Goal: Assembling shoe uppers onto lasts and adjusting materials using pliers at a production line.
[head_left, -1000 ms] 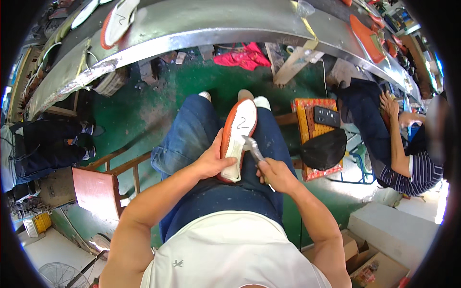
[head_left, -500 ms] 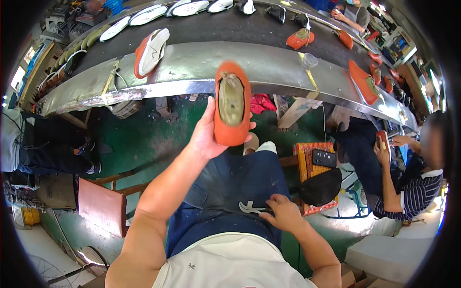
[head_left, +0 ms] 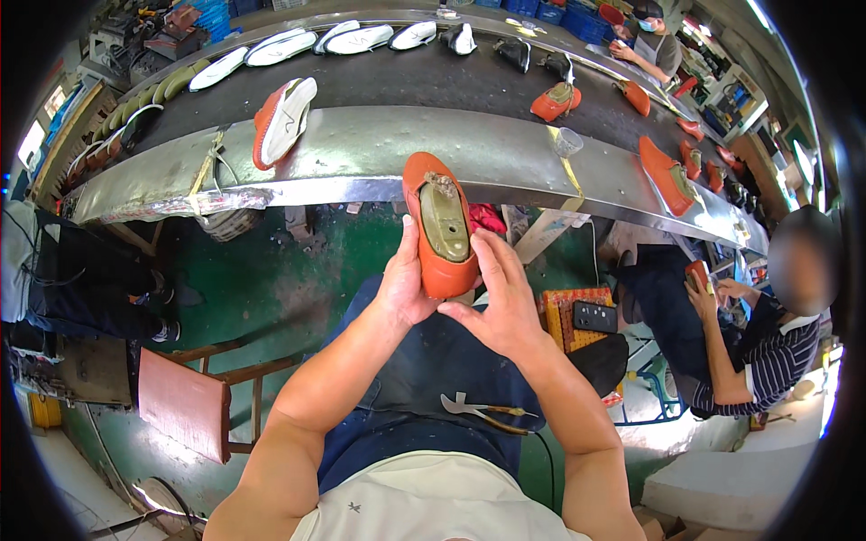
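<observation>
My left hand [head_left: 403, 281] is closed round the heel end of an orange shoe [head_left: 448, 277], holding it upright near the bench edge. An olive shoe last [head_left: 443, 227] fills the shoe, with a hole toward its heel end and a crumpled gathering near the toe. My right hand [head_left: 505, 307] is at the shoe's right side, thumb and fingers apart; its fingertips meet the shoe's edge, though I cannot tell how firmly. Pincers [head_left: 483, 413] with a curved metal head and tan handles lie across my lap, touched by neither hand.
Ahead runs a dark conveyor [head_left: 379, 81] with a metal edge [head_left: 361, 135]. An orange-and-white shoe [head_left: 285, 122] lies on it, with more shoes along the belt. A co-worker [head_left: 713, 334] sits right, holding an item. A pink-seated chair [head_left: 183, 401] stands left; a phone [head_left: 595, 316] lies on a stool.
My right hand has let go of the pincers on my lap and risen to the shoe. The shoe, in my left hand, has come lower and tilted slightly.
</observation>
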The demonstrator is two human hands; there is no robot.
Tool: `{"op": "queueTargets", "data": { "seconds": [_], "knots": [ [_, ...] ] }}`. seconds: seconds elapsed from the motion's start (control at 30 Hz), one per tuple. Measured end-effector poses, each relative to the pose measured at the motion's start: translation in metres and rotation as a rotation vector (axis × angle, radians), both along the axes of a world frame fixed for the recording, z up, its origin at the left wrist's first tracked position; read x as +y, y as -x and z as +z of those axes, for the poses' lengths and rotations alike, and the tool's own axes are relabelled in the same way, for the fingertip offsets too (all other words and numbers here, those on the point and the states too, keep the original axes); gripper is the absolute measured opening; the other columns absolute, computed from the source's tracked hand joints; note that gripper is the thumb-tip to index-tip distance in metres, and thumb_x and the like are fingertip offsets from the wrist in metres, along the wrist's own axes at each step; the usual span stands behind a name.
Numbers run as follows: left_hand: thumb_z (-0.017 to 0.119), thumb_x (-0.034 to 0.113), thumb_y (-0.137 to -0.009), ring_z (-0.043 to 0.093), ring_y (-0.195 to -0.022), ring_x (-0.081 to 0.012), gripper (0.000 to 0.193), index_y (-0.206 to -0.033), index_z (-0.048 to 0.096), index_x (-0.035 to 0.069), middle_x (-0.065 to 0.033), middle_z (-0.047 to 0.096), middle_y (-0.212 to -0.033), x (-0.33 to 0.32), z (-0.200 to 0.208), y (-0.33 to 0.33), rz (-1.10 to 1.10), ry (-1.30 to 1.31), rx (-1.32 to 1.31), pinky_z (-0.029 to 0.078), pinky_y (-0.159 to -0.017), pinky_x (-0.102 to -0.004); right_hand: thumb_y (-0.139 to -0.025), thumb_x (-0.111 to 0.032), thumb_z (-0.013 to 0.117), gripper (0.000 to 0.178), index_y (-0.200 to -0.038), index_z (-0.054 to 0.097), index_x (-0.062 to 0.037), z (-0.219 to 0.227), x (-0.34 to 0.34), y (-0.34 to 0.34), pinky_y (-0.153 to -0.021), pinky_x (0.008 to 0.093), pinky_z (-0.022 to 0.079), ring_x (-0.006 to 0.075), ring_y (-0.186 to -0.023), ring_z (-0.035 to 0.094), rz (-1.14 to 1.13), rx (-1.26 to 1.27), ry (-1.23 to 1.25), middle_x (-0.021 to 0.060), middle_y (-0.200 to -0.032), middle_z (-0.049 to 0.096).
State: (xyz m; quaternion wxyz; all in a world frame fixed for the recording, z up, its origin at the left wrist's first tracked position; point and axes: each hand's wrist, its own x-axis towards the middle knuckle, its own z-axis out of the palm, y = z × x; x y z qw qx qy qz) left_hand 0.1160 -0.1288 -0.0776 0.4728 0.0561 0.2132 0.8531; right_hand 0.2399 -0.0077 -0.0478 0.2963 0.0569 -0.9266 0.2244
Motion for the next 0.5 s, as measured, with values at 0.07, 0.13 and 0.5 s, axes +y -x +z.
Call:
{"op": "queueTargets", "data": {
  "seconds": [0.07, 0.13, 0.5],
  "knots": [
    [0.029, 0.064, -0.105, 0.058, -0.129, -0.0297, 0.068, -0.149, 0.043, 0.014, -0.012, 0.056, -0.143, 0.003, 0.005, -0.003, 0.025, 0.004, 0.006, 0.049, -0.108, -0.0511, -0.078, -0.04, 0.084, 0.099, -0.152, 0.033, 0.0021, -0.01, -0.002, 0.008, -0.112, 0.0541, 0.037, 0.0464, -0.135, 0.046, 0.008, 0.048, 0.027, 0.0265, -0.149, 0.043],
    [0.031, 0.064, -0.104, 0.058, -0.129, -0.0276, 0.068, -0.148, 0.045, 0.014, -0.0113, 0.057, -0.143, 0.007, 0.006, -0.005, 0.032, 0.015, 0.001, 0.049, -0.109, -0.0485, -0.08, -0.04, 0.083, 0.1, -0.152, 0.03, 0.0051, -0.012, -0.004, 0.012, -0.115, 0.053, 0.036, 0.0469, -0.138, 0.043, 0.008, 0.091, 0.06, 0.029, -0.151, 0.041],
    [0.028, 0.066, -0.104, 0.045, -0.143, -0.0272, 0.077, -0.161, 0.024, 0.015, -0.0125, 0.039, -0.159, 0.021, -0.028, -0.009, -0.007, 0.199, 0.207, 0.038, -0.118, -0.0478, -0.106, -0.056, 0.045, 0.066, -0.142, 0.051, -0.0008, -0.039, 0.029, 0.062, -0.101, 0.0386, 0.051, 0.0193, -0.116, 0.064, 0.199, -0.437, 1.82, 0.0093, -0.129, 0.066]
  ]
}}
